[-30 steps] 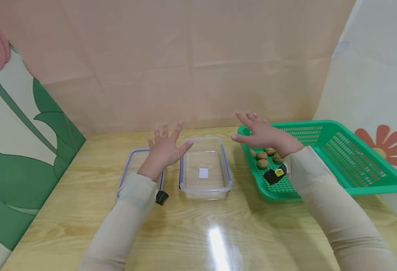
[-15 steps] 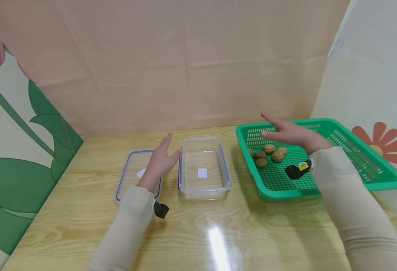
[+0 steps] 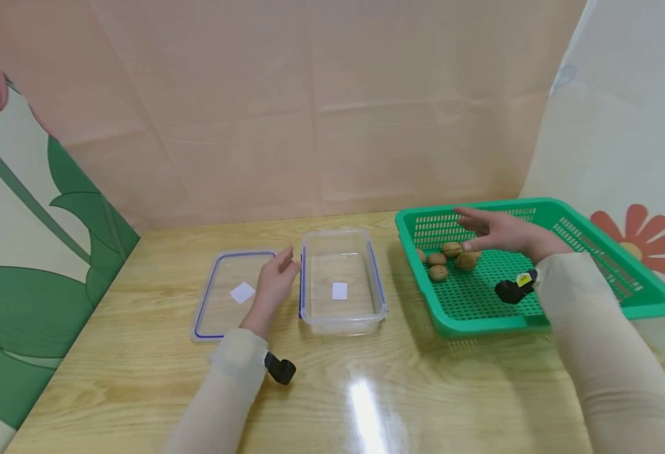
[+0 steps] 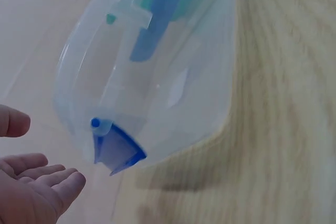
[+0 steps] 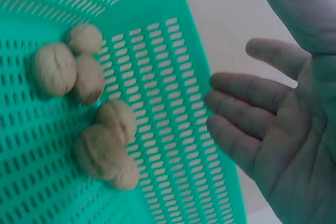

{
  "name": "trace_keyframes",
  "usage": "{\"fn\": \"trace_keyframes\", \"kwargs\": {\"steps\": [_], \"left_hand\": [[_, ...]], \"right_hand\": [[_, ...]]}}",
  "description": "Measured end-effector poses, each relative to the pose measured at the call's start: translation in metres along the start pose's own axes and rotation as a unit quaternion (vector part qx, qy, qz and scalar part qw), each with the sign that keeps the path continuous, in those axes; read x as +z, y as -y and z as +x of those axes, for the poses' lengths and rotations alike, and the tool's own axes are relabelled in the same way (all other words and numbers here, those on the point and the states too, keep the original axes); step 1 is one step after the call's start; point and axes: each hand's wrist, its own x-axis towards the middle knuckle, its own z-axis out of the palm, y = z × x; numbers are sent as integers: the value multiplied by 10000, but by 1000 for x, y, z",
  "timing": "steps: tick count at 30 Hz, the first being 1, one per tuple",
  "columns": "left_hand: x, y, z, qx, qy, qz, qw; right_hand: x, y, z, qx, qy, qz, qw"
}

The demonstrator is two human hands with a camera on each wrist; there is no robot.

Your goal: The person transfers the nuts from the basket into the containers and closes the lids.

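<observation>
My left hand [image 3: 276, 284] hovers between the lid and the clear plastic food box [image 3: 341, 268], holding nothing, its fingers loosely bent. In the left wrist view its fingertips lie beside the box's blue-edged end, with a gap between them. My right hand [image 3: 497, 232] hangs over the green mesh basket [image 3: 443, 320], fingers relaxed, thumb apart, nothing in the grasp. Several walnuts [image 3: 466, 261] lie at the basket's left end, below and left of that hand. The right wrist view shows the walnuts [image 5: 102, 150] in two clusters, clear of the palm [image 5: 286, 140].
A flat clear lid [image 3: 214, 315] with a blue seal lies left of the box, a white square label [image 3: 243, 292] on it. Another white label [image 3: 339, 291] shows in the box. A brown paper backdrop [image 3: 310, 126] stands behind the wooden table [image 3: 310, 391].
The right hand has moved right and lowered over the basket, uncovering the walnuts. The left hand has drawn nearer and turned sideways; its spread fingers have come together, showing more of the lid.
</observation>
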Motion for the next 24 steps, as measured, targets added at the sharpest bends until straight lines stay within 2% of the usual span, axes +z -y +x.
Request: {"fn": "trace_keyframes", "kwargs": {"steps": [6,11,13,19,24], "left_hand": [[11,5,-8,-65,-322,-558,9979],[19,7,-12,-75,-408,-766,9962],[22,7,-13,-168,-438,-790,9958],[30,11,-14,-223,-622,-1041,9924],[37,18,-17,-404,-699,-1166,9899]], "right_hand": [[4,-25,-1,-58,34,197,9998],[6,-41,-3,-16,50,318,9995],[5,-45,-4,-2,99,421,9991],[3,-53,1,197,373,492,9979],[6,-66,3,286,578,543,9964]]}}
